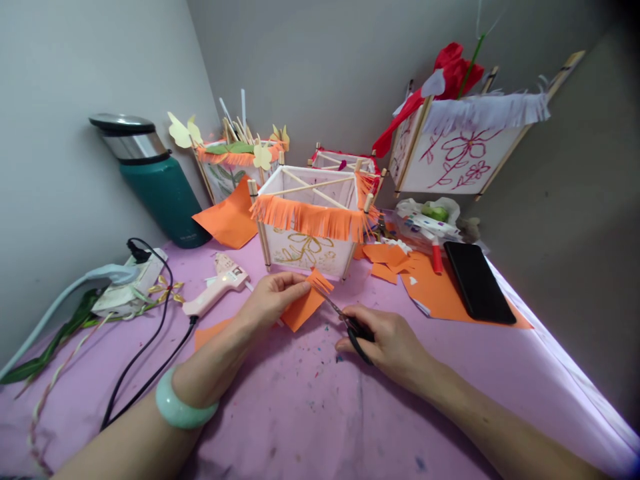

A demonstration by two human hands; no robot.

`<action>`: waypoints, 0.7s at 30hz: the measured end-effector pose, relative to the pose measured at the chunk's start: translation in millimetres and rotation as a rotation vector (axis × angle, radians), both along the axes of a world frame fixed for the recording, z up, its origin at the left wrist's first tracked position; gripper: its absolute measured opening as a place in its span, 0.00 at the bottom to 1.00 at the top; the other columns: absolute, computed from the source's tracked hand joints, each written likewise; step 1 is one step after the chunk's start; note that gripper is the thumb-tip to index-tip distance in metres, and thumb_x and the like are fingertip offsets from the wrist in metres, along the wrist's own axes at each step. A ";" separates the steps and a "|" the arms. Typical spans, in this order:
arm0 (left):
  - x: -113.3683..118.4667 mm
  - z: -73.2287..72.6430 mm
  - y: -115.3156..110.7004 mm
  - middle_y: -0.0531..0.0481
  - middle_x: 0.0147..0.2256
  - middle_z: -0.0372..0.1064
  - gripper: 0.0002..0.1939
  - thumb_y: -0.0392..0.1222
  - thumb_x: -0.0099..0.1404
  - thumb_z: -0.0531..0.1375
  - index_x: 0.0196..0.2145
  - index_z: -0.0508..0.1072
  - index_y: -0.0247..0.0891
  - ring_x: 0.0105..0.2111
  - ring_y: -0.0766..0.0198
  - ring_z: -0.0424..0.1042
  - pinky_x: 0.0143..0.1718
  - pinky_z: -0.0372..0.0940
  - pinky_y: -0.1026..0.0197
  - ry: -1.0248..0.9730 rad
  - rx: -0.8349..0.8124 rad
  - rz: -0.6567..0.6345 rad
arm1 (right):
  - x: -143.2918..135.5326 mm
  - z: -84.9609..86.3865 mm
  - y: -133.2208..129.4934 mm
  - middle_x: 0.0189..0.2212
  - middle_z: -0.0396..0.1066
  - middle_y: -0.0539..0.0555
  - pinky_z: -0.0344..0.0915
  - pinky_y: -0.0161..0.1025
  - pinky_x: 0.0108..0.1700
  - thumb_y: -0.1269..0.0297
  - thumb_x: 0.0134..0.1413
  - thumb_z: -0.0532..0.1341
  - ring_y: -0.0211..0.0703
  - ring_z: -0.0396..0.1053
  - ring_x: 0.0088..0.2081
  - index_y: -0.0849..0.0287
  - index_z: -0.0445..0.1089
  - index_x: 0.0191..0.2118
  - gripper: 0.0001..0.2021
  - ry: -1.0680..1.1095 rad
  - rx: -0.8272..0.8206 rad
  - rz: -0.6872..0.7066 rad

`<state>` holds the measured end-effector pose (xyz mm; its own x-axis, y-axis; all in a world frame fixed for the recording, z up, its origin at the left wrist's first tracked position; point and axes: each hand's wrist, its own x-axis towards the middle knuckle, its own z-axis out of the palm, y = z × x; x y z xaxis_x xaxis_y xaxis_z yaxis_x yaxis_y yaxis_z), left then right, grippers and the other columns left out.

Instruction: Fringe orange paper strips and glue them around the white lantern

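My left hand [273, 297] pinches an orange paper piece [303, 308] by its upper left part; a few slits run along the paper's top edge. In my right hand [383, 337] is a pair of scissors with black handles [361, 339], its blades pointing up and left at the slit edge. Just behind the paper stands a white box lantern [305, 250] with wooden corner sticks, a drawn flower and an orange paper fringe [305, 219] round its top. Orange scraps [385, 255] lie to the right of the lantern.
A glue gun [217, 287], its cord and a power strip [131, 283] lie left. Behind are a teal bottle [163, 193] and a decorated box [235, 175]. At right, a black phone [477, 283] rests on orange paper [433, 287]; another lantern [460, 147] hangs above.
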<state>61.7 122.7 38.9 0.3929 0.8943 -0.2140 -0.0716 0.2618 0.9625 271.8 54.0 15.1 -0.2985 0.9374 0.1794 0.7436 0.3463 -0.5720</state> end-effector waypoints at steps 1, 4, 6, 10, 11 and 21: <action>0.1 -0.1 -0.1 0.52 0.24 0.71 0.11 0.46 0.53 0.66 0.28 0.74 0.36 0.22 0.69 0.68 0.24 0.58 0.66 0.001 -0.001 0.002 | 0.3 -0.7 0.2 0.23 0.66 0.45 0.56 0.31 0.28 0.55 0.49 0.66 0.35 0.60 0.24 0.57 0.71 0.38 0.13 -0.005 0.002 0.002; 0.3 -0.5 0.1 0.52 0.24 0.71 0.11 0.46 0.53 0.66 0.28 0.74 0.35 0.22 0.69 0.67 0.23 0.57 0.66 0.004 0.004 0.010 | 0.7 -2.4 0.6 0.23 0.65 0.45 0.56 0.31 0.28 0.55 0.49 0.67 0.35 0.60 0.24 0.57 0.70 0.39 0.14 -0.008 0.003 0.001; 0.2 -0.7 0.4 0.53 0.23 0.71 0.12 0.46 0.53 0.66 0.29 0.74 0.35 0.21 0.69 0.66 0.23 0.56 0.67 0.009 0.011 0.005 | 0.4 -2.4 0.5 0.23 0.65 0.45 0.56 0.32 0.28 0.55 0.49 0.67 0.35 0.60 0.25 0.57 0.70 0.39 0.15 -0.004 0.005 -0.001; 0.8 0.4 0.0 0.52 0.24 0.71 0.12 0.46 0.53 0.66 0.28 0.74 0.34 0.22 0.68 0.67 0.23 0.57 0.66 0.039 0.018 0.005 | -0.7 -0.2 -0.6 0.24 0.66 0.45 0.56 0.32 0.28 0.55 0.50 0.66 0.35 0.61 0.25 0.57 0.69 0.39 0.14 0.012 0.000 0.006; 1.3 1.1 -0.5 0.51 0.24 0.71 0.11 0.46 0.53 0.66 0.28 0.73 0.34 0.23 0.68 0.67 0.24 0.57 0.66 0.046 0.019 0.005 | -1.0 0.5 -0.9 0.25 0.66 0.45 0.56 0.32 0.28 0.55 0.50 0.66 0.35 0.61 0.25 0.57 0.69 0.38 0.13 0.014 -0.003 0.006; 6.8 8.3 -5.6 0.53 0.22 0.69 0.08 0.42 0.54 0.65 0.25 0.73 0.34 0.21 0.69 0.64 0.23 0.55 0.66 0.080 0.044 -0.010 | -3.6 3.8 -1.6 0.24 0.65 0.44 0.55 0.31 0.28 0.57 0.49 0.67 0.35 0.60 0.25 0.56 0.68 0.38 0.13 0.017 -0.009 -0.017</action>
